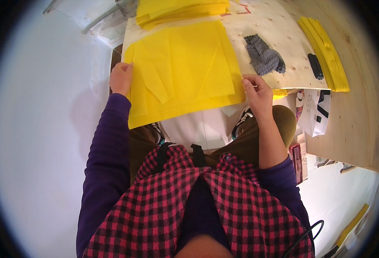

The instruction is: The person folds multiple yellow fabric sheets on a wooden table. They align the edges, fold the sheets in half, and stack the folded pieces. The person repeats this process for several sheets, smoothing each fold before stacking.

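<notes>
Head view. The left hand and right hand appear to pinch opposite edges of the yellow sheet, fingertips narrow. The step seems to be spreading it; the next move likely calls for even tension. Between the fingers, it lies creased, its near edge overhanging the table. Beyond the right fingers sits a grey cloth.

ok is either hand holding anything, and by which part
The left hand pinches the left edge of the broad, flat, yellow fabric-like sheet; the right hand pinches its right edge, toward the near corner.
</notes>
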Motion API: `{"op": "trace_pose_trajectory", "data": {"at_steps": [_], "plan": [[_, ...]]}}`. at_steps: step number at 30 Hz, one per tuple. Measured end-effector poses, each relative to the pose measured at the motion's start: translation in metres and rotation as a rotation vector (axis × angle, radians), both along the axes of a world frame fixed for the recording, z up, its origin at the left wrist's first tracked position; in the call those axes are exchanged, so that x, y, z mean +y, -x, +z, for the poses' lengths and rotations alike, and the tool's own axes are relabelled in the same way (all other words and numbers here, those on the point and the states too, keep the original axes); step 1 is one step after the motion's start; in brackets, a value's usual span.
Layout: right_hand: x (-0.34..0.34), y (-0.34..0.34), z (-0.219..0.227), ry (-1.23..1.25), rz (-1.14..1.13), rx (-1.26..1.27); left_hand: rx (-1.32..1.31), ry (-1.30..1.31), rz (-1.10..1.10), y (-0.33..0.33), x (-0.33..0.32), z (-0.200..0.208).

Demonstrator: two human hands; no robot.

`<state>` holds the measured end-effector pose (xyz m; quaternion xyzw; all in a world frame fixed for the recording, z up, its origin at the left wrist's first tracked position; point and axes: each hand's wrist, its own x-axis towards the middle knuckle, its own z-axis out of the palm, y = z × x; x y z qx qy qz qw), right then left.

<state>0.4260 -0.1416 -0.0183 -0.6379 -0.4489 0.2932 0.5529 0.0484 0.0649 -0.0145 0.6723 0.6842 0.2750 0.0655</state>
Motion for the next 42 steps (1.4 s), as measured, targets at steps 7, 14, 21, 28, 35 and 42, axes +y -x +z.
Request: {"op": "trace_pose_trajectory", "data": {"at_steps": [7,14,21,28,35,42], "plan": [[-0.002,-0.002,0.000,-0.017,-0.017,0.028,-0.200,-0.052,-0.131,0.015,-0.030,0.022],[0.000,-0.002,-0.009,-0.087,-0.030,0.028,-0.174,-0.094,-0.160,0.032,-0.095,0.035],[-0.002,-0.003,-0.007,-0.032,-0.042,-0.030,-0.023,-0.240,-0.471,0.005,-0.144,0.038],[-0.006,-0.006,0.001,-0.009,-0.146,0.095,0.315,-0.114,-0.723,-0.067,-0.184,0.036],[-0.011,-0.018,0.005,-0.063,-0.245,0.261,0.458,-0.101,-0.722,-0.104,-0.181,0.029],[-0.019,-0.026,0.010,-0.059,-0.259,0.361,0.551,-0.082,-0.741,-0.105,-0.176,0.032]]}}
